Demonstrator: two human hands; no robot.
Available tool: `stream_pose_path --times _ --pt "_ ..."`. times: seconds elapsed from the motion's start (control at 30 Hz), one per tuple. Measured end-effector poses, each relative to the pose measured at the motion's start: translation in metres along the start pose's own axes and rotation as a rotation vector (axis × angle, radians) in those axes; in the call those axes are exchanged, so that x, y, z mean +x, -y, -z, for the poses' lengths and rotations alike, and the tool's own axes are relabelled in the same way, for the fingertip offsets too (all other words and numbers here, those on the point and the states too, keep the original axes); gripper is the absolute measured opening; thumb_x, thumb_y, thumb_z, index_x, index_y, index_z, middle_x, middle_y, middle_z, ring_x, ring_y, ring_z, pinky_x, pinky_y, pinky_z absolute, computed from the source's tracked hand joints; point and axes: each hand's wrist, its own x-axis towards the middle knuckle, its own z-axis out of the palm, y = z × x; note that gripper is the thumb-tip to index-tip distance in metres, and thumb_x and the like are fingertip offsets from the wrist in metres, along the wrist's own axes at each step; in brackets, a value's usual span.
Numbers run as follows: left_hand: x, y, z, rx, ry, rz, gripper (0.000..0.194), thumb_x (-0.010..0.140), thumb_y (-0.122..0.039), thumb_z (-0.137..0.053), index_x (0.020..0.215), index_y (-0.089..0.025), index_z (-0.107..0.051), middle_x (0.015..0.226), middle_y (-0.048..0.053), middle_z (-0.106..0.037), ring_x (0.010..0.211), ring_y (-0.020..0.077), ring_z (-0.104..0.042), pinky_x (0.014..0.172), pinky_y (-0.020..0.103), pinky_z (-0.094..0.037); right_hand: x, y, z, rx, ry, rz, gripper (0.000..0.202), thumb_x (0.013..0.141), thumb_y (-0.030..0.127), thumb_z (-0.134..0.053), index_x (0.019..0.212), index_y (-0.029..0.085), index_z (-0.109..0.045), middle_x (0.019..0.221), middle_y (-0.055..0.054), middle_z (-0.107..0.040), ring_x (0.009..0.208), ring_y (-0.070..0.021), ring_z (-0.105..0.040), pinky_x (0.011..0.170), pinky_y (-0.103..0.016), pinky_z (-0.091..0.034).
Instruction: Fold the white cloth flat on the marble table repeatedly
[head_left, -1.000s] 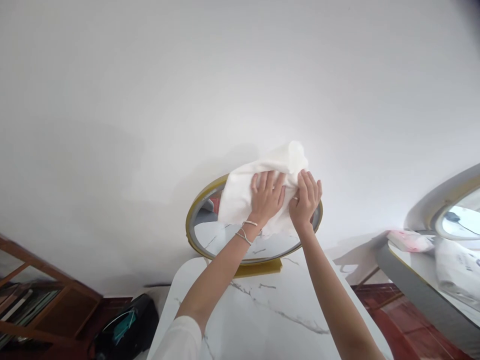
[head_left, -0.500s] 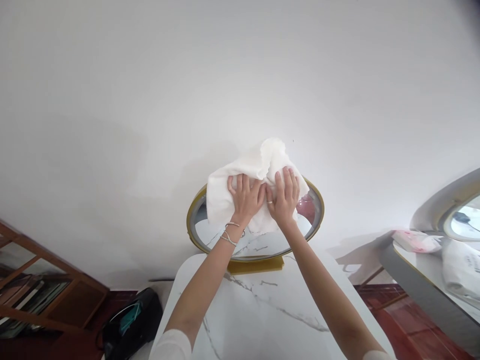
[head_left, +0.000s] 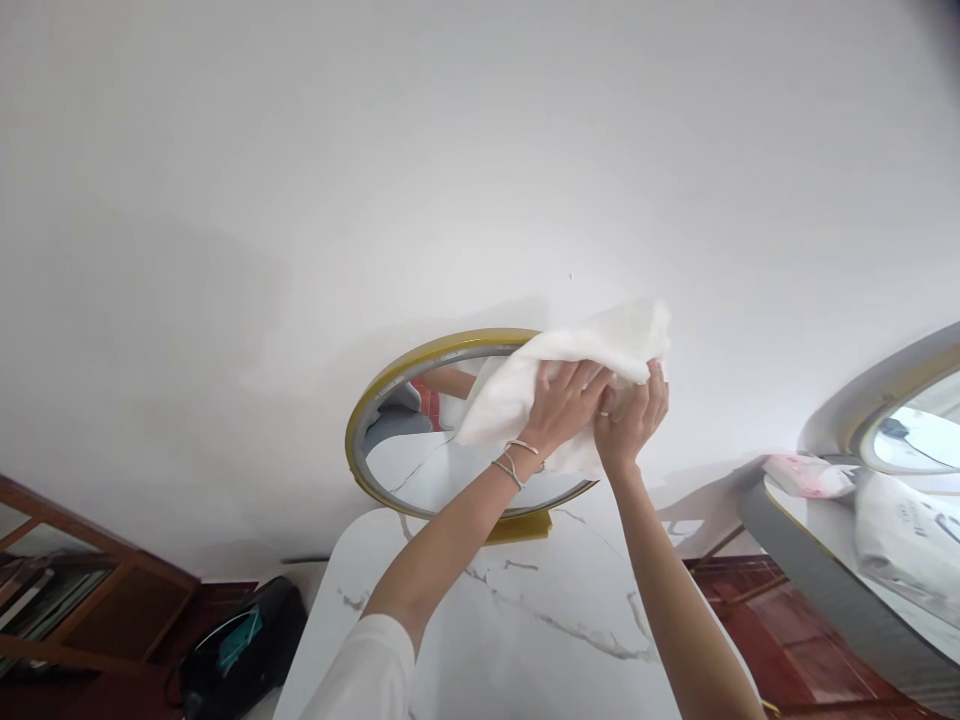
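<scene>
A white cloth (head_left: 510,395) is bunched over the right part of an oval mirror (head_left: 412,465) with a gold frame. My left hand (head_left: 566,405) holds the cloth against the glass, its fingertips tucked under a fold. At the frame's right side my right hand (head_left: 634,415) has its fingers curled round the cloth's edge. My two thumbs lie close together, and the cloth hides the mirror's right rim. A gold base (head_left: 517,527) carries the mirror on a white marble-patterned tabletop (head_left: 525,620). The left half of the glass is uncovered and reflects the tabletop and an arm.
A pale wall (head_left: 450,150) rises right behind the mirror. To the right, a second table (head_left: 795,510) holds a pink-and-white packet (head_left: 810,474), a white printed bag (head_left: 907,535) and another mirror (head_left: 915,430). On the left are a black bag (head_left: 255,640) and a wooden shelf (head_left: 127,610).
Both hands have slid the cloth from the middle of the mirror to its right side, uncovering the left half. The view has shifted slightly, and the mirror looks tilted.
</scene>
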Motion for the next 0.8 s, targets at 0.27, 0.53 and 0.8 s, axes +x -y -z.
stream_pose_path --times 0.27,0.53,0.8 --pt "0.007 -0.029 -0.022 -0.014 0.215 -0.068 0.036 0.094 -0.020 -0.034 0.113 -0.030 -0.062 0.126 0.002 -0.059 0.125 0.0184 -0.048 0.108 0.039 -0.035 -0.022 -0.024 0.012 -0.163 -0.007 -0.173 0.045 0.093 0.029 -0.037 0.136 0.017 -0.036 0.136 -0.017 -0.048 0.134 -0.0267 -0.036 0.107 -0.059 -0.023" --pt "0.000 -0.029 -0.034 0.039 0.268 -0.196 0.041 0.095 -0.018 -0.026 0.125 -0.026 -0.054 0.138 0.002 -0.049 0.129 0.0168 -0.043 0.109 0.038 -0.031 -0.047 -0.031 0.013 -0.057 0.100 -0.252 0.048 0.093 0.029 -0.034 0.139 0.017 -0.036 0.134 -0.018 -0.048 0.131 -0.0303 -0.038 0.103 -0.060 -0.029" --pt "-0.056 -0.009 -0.050 0.010 0.502 -0.131 0.032 0.092 -0.011 -0.036 0.109 -0.022 -0.061 0.098 0.004 -0.069 0.097 0.0193 -0.060 0.092 0.038 -0.041 -0.100 -0.025 0.020 0.031 0.130 -0.224 0.051 0.083 0.028 -0.048 0.132 0.015 -0.041 0.130 -0.021 -0.043 0.123 -0.0352 -0.038 0.091 -0.059 -0.039"
